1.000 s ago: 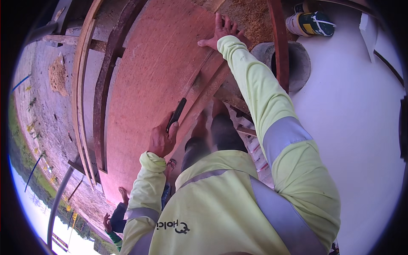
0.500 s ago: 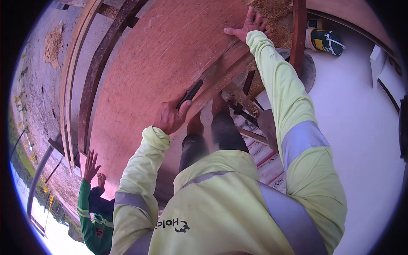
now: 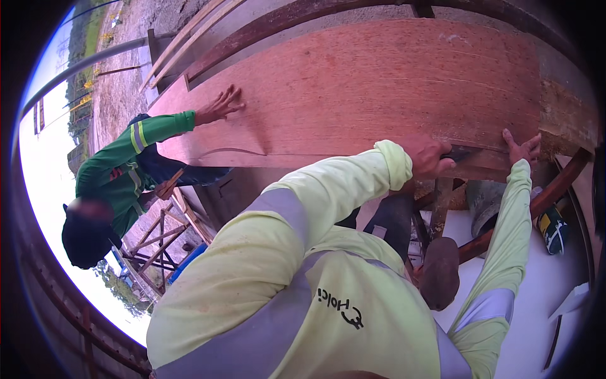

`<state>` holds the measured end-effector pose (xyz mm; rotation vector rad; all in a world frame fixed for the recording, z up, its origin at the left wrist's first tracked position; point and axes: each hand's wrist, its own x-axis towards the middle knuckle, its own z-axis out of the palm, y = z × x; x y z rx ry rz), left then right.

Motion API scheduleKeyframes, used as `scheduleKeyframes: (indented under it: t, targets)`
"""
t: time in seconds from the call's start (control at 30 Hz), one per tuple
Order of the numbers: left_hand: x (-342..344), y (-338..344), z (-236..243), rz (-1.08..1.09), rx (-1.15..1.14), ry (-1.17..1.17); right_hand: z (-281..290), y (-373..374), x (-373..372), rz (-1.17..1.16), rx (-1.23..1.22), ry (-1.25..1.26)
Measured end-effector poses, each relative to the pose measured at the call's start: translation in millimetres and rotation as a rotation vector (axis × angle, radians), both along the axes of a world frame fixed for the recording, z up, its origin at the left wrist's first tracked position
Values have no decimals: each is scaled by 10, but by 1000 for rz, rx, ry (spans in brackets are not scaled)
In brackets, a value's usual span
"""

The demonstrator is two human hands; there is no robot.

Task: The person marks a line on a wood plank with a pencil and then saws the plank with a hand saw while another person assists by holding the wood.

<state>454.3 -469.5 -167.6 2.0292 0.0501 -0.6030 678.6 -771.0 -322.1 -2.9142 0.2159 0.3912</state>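
Note:
A broad sheet of reddish plywood [image 3: 379,82] stretches across in front of me. At its near edge, right of centre, my left hand [image 3: 429,155] is closed around a dark hand tool [image 3: 461,153]; its exact kind does not show. Farther right, my right hand [image 3: 522,148] rests with fingers spread at the sheet's near right corner, close to the tool's far end. On the left part of the sheet lies the open hand [image 3: 218,106] of a co-worker in a green sleeve.
The co-worker [image 3: 104,196] leans in at the left. Long timber strips [image 3: 189,41] lie beyond the sheet. A dark bucket [image 3: 552,230] lies at the right by a wooden beam [image 3: 562,183]. Below the sheet show a shoe [image 3: 440,273] and a white surface [image 3: 464,278].
My view has swung left, so the sheet lies more level and more of the co-worker shows. My left hand, with the tool, is now closer to my right hand.

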Motion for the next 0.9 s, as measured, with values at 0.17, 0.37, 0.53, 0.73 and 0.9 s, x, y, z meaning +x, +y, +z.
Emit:
scheduleKeyframes:
  t: [0.17,0.37,0.53,0.73,0.9]
  targets:
    - [-453,376,1080,-46,150,291,164,18,-101,-56,-77,127]
    - [-833,577,1667,-2,272,356,180,24,-79,-61,-37,128]
    - [-150,60,636,-10,125,272,115,52,-82,-26,-38,124]
    - [-153,204,1080,-34,180,294,183,41,-15,-40,-41,115]
    - [-521,311,1263,47,218,244,258,84,-81,-28,-41,120]
